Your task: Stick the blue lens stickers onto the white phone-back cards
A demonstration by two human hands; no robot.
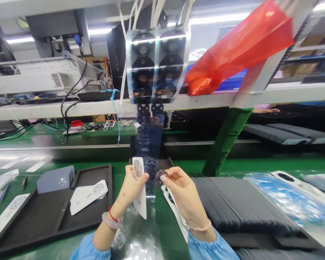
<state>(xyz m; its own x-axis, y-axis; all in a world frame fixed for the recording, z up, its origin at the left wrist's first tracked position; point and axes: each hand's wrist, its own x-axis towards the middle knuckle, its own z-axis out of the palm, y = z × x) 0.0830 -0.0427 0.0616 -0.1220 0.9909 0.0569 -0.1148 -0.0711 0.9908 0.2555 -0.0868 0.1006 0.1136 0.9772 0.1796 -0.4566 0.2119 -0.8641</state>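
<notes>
My left hand (130, 191) is closed around a long white panel (141, 204), held nearly upright, with a grey round patch with holes near its top. Just to its right, my right hand (186, 191) pinches a dark, rounded adhesive piece with holes (159, 177) between thumb and fingers. The piece and the panel are apart. Behind both hands hangs a clear strip (148, 141) bearing similar dark pieces, running down from a roll (157, 66). More white panels (170, 198) lie partly hidden behind my right hand.
At left, a black tray (35, 229) holds white panels (83, 198) and a stack of grey-blue panels (55, 179). Dark panels (241, 202) stand in rows at right, beside clear-blue plastic film (289, 191). A green-wrapped post (227, 141) and a red bag (241, 47) are beyond.
</notes>
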